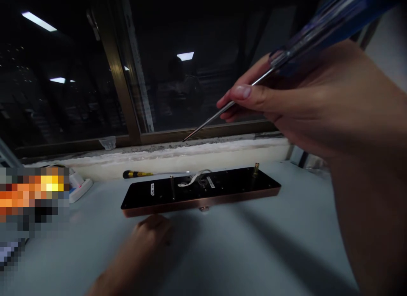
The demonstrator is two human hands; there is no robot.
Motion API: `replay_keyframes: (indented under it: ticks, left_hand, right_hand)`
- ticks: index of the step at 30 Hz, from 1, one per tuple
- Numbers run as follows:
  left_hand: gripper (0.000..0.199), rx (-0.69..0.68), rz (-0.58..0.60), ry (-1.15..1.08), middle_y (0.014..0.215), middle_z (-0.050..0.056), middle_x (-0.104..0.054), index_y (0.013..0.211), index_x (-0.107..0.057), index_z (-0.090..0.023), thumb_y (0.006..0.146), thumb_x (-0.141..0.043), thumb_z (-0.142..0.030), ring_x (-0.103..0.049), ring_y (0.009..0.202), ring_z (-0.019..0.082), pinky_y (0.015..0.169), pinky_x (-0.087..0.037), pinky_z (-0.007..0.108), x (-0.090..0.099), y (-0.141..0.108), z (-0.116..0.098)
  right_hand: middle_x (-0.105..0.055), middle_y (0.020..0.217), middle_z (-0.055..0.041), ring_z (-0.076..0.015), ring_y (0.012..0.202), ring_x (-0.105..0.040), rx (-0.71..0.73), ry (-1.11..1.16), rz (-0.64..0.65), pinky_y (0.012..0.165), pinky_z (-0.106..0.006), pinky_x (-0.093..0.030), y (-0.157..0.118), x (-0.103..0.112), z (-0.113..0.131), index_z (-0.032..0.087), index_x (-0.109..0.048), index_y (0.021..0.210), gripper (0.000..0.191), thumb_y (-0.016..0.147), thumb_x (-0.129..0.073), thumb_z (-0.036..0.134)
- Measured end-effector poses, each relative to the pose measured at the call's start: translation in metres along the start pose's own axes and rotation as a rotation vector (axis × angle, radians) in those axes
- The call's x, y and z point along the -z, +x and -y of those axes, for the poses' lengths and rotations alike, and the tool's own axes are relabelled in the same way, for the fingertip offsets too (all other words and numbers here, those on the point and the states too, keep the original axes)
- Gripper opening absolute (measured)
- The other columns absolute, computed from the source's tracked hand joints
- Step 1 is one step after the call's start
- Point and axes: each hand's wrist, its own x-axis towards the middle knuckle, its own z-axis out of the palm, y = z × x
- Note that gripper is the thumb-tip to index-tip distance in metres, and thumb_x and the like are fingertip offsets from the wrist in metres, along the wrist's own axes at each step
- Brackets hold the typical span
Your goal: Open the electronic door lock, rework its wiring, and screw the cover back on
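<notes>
My right hand [305, 96] is closed around a screwdriver [206, 121] with a blue body and a long thin metal shaft. Thumb and fingers lie along the shaft, whose tip points down and left, in the air above the table. A long black panel with a copper-coloured edge [229, 188] lies across the table below it. White wires [195, 177] come out of the panel's middle, and a brass post [256, 168] stands near its right end. Just in front of the panel's left part, my left hand [151, 230] is low over the table, fingers curled and mostly hidden.
Behind the panel lies a yellow-and-black screwdriver [136, 174]. A white power strip [81, 190] is at the left, beside a blurred-out patch. The windowsill [159, 151] and dark window close off the back, with a small clear plastic cup [108, 142] on the sill.
</notes>
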Motion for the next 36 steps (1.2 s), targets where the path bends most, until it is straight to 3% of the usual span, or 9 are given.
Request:
replay_keyframes:
  ticks: [6, 12, 15, 17, 20, 22, 30, 36]
  left_hand:
    - [0.027, 0.102, -0.083, -0.138, 0.082, 0.005, -0.067, 0.086, -0.068, -0.022, 0.073, -0.047, -0.012, -0.060, 0.072, 0.017, 0.067, -0.043, 0.025, -0.009, 0.002, -0.001]
    - [0.016, 0.155, -0.186, -0.340, 0.069, 0.003, -0.066, 0.071, -0.069, -0.022, 0.070, -0.054, -0.016, -0.059, 0.063, 0.016, 0.062, -0.044, 0.023, -0.006, 0.004, -0.006]
    - [0.007, 0.272, -0.301, -0.735, 0.065, 0.002, -0.065, 0.065, -0.068, -0.020, 0.065, -0.062, -0.018, -0.059, 0.063, 0.015, 0.062, -0.046, 0.021, 0.007, 0.005, -0.014]
    - [0.003, 0.365, -0.461, -1.119, 0.063, 0.001, -0.064, 0.063, -0.066, -0.019, 0.063, -0.064, -0.018, -0.059, 0.063, 0.013, 0.061, -0.047, 0.019, 0.017, 0.006, -0.018]
    - [0.009, 0.505, -0.641, -1.610, 0.065, 0.002, -0.063, 0.064, -0.064, -0.015, 0.063, -0.059, -0.009, -0.060, 0.064, 0.013, 0.065, -0.051, 0.021, 0.030, 0.009, -0.022]
    - [0.017, 0.587, -0.699, -1.778, 0.067, 0.004, -0.062, 0.066, -0.064, -0.013, 0.062, -0.052, -0.001, -0.060, 0.061, 0.012, 0.063, -0.052, 0.022, 0.035, 0.009, -0.023]
    - [0.024, 0.630, -0.770, -1.894, 0.071, 0.006, -0.058, 0.075, -0.061, -0.010, 0.072, -0.040, 0.002, -0.058, 0.060, 0.011, 0.058, -0.053, 0.019, 0.036, 0.009, -0.028]
    - [0.016, 0.621, -0.765, -1.850, 0.069, 0.003, -0.054, 0.070, -0.059, -0.012, 0.070, -0.047, -0.002, -0.055, 0.059, 0.009, 0.058, -0.051, 0.015, 0.035, 0.008, -0.030]
  right_hand:
    - [-0.061, 0.064, 0.0043, -0.0106, 0.063, -0.062, -0.018, 0.035, 0.008, 0.060, -0.024, -0.055, 0.000, 0.005, 0.001, 0.019, -0.063, 0.064, 0.010, 0.073, -0.065, 0.018]
    - [-0.061, 0.063, 0.0027, -0.0126, 0.061, -0.062, -0.054, 0.100, 0.028, 0.059, -0.026, -0.056, 0.003, 0.006, 0.005, 0.019, -0.060, 0.060, 0.013, 0.072, -0.064, 0.015]
    - [-0.061, 0.066, 0.0012, -0.0136, 0.064, -0.062, -0.117, 0.201, 0.114, 0.062, -0.025, -0.056, 0.003, 0.001, 0.006, 0.023, -0.061, 0.060, 0.013, 0.072, -0.063, 0.017]
    - [-0.063, 0.070, 0.0015, -0.0142, 0.068, -0.063, -0.121, 0.293, 0.192, 0.065, -0.025, -0.056, 0.002, -0.004, 0.007, 0.025, -0.061, 0.064, 0.012, 0.073, -0.061, 0.019]
    - [-0.064, 0.074, 0.0035, -0.0138, 0.069, -0.063, -0.101, 0.386, 0.293, 0.068, -0.027, -0.056, -0.001, -0.016, 0.007, 0.026, -0.060, 0.071, 0.007, 0.075, -0.060, 0.020]
    - [-0.063, 0.070, 0.0043, -0.0128, 0.067, -0.062, -0.112, 0.376, 0.359, 0.065, -0.025, -0.055, -0.003, -0.023, 0.007, 0.025, -0.059, 0.074, 0.006, 0.073, -0.063, 0.022]
    - [-0.059, 0.067, 0.0069, -0.0102, 0.068, -0.062, -0.098, 0.327, 0.450, 0.065, -0.022, -0.052, -0.009, -0.035, 0.001, 0.018, -0.058, 0.075, 0.009, 0.076, -0.059, 0.027]
    - [-0.061, 0.069, 0.0060, -0.0114, 0.069, -0.062, -0.128, 0.295, 0.491, 0.065, -0.023, -0.053, -0.010, -0.043, -0.001, 0.021, -0.059, 0.074, 0.010, 0.074, -0.061, 0.030]
